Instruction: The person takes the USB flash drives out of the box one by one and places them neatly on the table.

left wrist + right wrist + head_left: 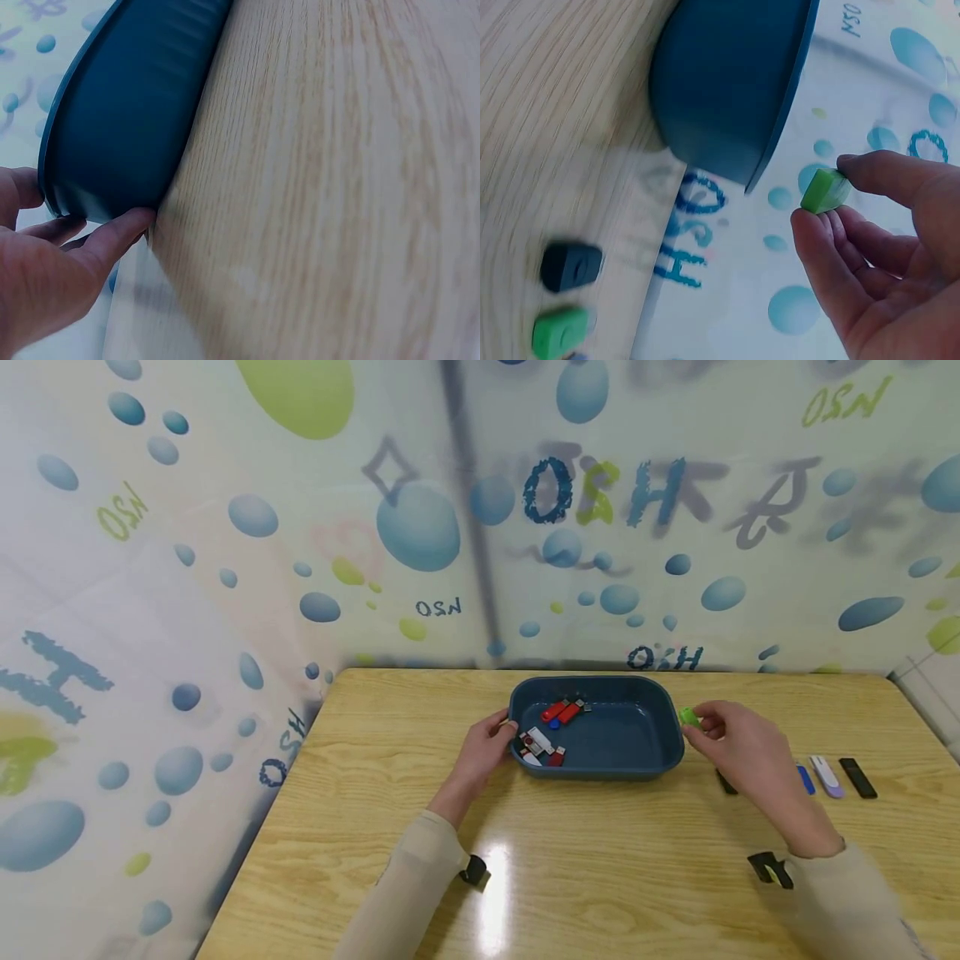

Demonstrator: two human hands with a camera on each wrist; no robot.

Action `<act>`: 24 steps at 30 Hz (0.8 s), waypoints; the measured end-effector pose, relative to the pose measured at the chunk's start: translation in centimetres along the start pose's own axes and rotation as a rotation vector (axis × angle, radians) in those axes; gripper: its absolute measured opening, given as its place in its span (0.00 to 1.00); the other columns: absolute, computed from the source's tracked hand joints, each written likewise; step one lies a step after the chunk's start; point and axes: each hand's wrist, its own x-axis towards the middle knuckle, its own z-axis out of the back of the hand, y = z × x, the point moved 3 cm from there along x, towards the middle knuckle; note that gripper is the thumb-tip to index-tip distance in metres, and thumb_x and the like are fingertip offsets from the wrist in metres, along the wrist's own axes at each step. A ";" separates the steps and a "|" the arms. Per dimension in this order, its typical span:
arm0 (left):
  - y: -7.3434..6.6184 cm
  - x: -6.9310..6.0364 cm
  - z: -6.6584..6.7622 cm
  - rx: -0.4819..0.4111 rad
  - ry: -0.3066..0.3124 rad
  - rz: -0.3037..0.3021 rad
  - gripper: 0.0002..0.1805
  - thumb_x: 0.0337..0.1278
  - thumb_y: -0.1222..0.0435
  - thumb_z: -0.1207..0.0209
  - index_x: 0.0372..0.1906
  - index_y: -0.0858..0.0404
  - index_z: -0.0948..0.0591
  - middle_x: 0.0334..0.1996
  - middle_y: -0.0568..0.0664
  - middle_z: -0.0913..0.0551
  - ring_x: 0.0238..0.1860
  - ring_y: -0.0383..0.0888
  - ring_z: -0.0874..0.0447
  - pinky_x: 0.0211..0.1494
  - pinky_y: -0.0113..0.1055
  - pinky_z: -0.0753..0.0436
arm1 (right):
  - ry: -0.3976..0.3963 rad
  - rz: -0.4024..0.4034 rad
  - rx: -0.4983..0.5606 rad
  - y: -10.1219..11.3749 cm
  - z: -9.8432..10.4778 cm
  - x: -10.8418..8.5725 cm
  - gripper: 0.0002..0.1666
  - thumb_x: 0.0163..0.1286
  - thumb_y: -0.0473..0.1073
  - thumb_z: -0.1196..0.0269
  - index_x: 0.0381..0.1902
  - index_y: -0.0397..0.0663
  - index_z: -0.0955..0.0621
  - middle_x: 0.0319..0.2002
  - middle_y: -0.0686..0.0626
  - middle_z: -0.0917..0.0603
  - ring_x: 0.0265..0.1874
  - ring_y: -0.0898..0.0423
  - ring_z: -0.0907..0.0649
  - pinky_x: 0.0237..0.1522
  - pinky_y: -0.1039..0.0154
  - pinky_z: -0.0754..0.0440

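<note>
A dark blue plastic bin (637,770) stands on the wooden table. Inside its left half lie several USB sticks, among them a red USB stick (570,713) and a white one (540,741). My left hand (480,752) holds the bin's left end, thumb over the rim and fingers against the outer wall (127,112). Between thumb and fingertips, my right hand (742,747) pinches a small green USB stick (826,190). It hovers just outside the bin's right end, slightly above rim height in the right wrist view.
Right of the bin, a row of sticks lies on the table (600,868): a black stick (726,782), a green one (559,331), a blue one (806,779), a white and purple one (827,777) and another black one (858,777). A patterned curtain (420,635) hangs behind.
</note>
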 end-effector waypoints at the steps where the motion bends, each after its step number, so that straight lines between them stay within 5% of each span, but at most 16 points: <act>1: 0.0 0.0 0.0 -0.003 0.000 0.003 0.26 0.80 0.63 0.49 0.76 0.66 0.31 0.66 0.64 0.23 0.61 0.56 0.21 0.61 0.49 0.17 | -0.015 0.001 -0.001 -0.3 0.2 -0.1 0.25 0.74 0.46 0.33 0.56 0.27 0.20 0.41 0.35 0.14 0.40 0.39 0.15 0.38 0.41 0.19; 17: 0.1 0.1 0.0 -0.001 0.004 -0.004 0.26 0.80 0.63 0.49 0.76 0.67 0.31 0.65 0.65 0.22 0.60 0.56 0.19 0.60 0.49 0.16 | -0.064 -0.046 -0.025 -4.6 2.4 -2.1 0.29 0.76 0.51 0.36 0.58 0.28 0.20 0.42 0.35 0.14 0.39 0.38 0.15 0.28 0.59 0.24; 24: 0.1 0.1 0.1 -0.013 0.007 0.000 0.26 0.80 0.63 0.49 0.76 0.67 0.31 0.65 0.66 0.23 0.60 0.57 0.19 0.60 0.50 0.17 | -0.089 -0.046 -0.078 -7.0 3.5 -2.7 0.28 0.76 0.48 0.35 0.54 0.24 0.20 0.38 0.33 0.15 0.36 0.36 0.15 0.24 0.56 0.23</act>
